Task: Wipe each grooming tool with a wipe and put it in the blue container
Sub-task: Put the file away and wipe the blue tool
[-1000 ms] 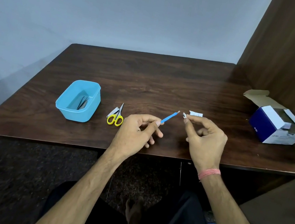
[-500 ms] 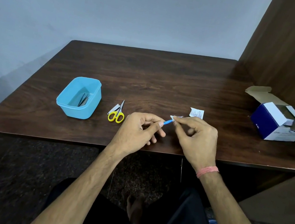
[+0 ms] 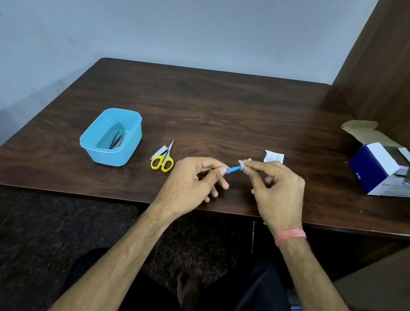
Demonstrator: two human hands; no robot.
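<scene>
Head view, item in hand: slim blue tool (image 3: 232,170), pinched by left hand (image 3: 191,183) over the table (image 3: 233,111). Right hand (image 3: 273,191), apart a second ago, now pinches a small wipe (image 3: 241,163) onto its tip; wiping under way. Blue container (image 3: 110,137) left, holding dark tools. Yellow scissors (image 3: 162,157) beside it, pending.
</scene>
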